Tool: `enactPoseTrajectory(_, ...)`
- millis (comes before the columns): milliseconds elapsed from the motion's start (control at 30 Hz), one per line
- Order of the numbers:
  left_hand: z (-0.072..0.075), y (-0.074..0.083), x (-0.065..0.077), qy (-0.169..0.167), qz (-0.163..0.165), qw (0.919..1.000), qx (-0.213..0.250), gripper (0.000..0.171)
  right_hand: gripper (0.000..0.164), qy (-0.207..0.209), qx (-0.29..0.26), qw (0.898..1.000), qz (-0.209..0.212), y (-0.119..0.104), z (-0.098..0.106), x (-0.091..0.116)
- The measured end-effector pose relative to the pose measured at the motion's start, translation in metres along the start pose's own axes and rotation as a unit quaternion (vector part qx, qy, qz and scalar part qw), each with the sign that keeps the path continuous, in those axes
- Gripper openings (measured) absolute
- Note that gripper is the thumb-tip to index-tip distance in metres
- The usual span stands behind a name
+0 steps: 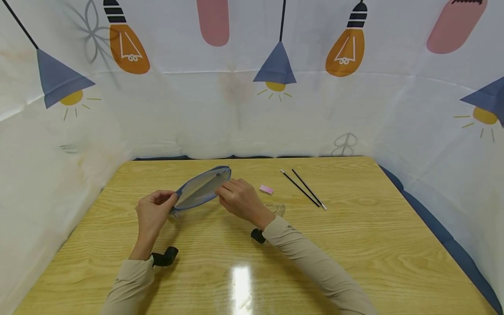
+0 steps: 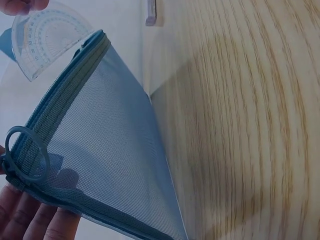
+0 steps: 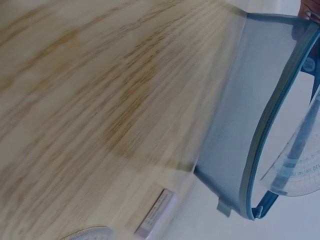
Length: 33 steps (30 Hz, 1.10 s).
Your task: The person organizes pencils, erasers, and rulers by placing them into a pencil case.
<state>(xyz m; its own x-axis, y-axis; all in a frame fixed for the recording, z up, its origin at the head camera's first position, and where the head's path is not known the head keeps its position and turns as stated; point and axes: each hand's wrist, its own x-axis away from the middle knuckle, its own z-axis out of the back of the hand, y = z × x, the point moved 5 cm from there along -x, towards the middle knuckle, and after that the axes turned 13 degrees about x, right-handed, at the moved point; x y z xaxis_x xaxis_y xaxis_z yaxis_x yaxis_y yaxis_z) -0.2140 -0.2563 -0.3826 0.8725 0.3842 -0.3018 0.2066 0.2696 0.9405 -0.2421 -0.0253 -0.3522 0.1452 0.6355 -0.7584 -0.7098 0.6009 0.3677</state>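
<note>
A blue mesh zip pouch (image 1: pixel 202 188) is held up off the table, its zipped mouth spread apart. My left hand (image 1: pixel 152 214) grips one end of it, thumb on top, beside the round zip-pull ring (image 2: pixel 27 155). At the opposite end is my right hand (image 1: pixel 243 202), with fingertips pinching a clear protractor (image 2: pixel 52 37) at the pouch's mouth. The protractor (image 3: pixel 300 165) overlaps the zipper edge in the right wrist view. The right hand's fingers (image 2: pixel 20 6) show only at the top corner of the left wrist view.
A second clear protractor (image 1: pixel 278 210) lies on the wooden table (image 1: pixel 354 245) by my right wrist. Beyond it are a pink eraser (image 1: pixel 266 189) and two dark pencils, one (image 1: pixel 300 188) to the left of the other (image 1: pixel 311 192). A patterned cloth (image 1: pixel 236 113) hangs behind the table.
</note>
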Motion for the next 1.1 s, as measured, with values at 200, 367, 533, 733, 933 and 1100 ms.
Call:
enactPoseTrajectory(200, -0.001, -0.001, -0.002, -0.005, -0.003, 0.9999, 0.011, 0.015, 0.006, -0.004, 0.015, 1.000, 0.009, -0.001, 0.000, -0.001)
enactPoseTrajectory(367, -0.003, 0.000, -0.004, -0.011, 0.003, 0.9996, 0.025, 0.016, 0.006, -0.008, 0.025, 1.000, 0.012, -0.001, -0.003, -0.004)
enactPoseTrajectory(533, -0.006, 0.002, -0.005, -0.022, 0.008, 0.9990, 0.039, 0.016, 0.006, -0.010, 0.030, 0.999, 0.013, -0.002, -0.008, -0.004)
enactPoseTrajectory(733, -0.007, 0.004, -0.006, -0.025, 0.020, 0.9984, 0.048, 0.017, 0.007, -0.025, 0.027, 0.999, 0.008, -0.001, -0.013, -0.001)
enactPoseTrajectory(933, -0.010, 0.006, -0.006, -0.032, 0.024, 0.9975, 0.059, 0.018, 0.006, -0.030, 0.030, 0.999, 0.006, 0.000, -0.016, 0.000)
enactPoseTrajectory(1100, -0.012, 0.008, -0.005, -0.033, 0.030, 0.9970, 0.063, 0.017, 0.007, -0.040, 0.026, 0.999, 0.006, -0.001, -0.019, 0.001)
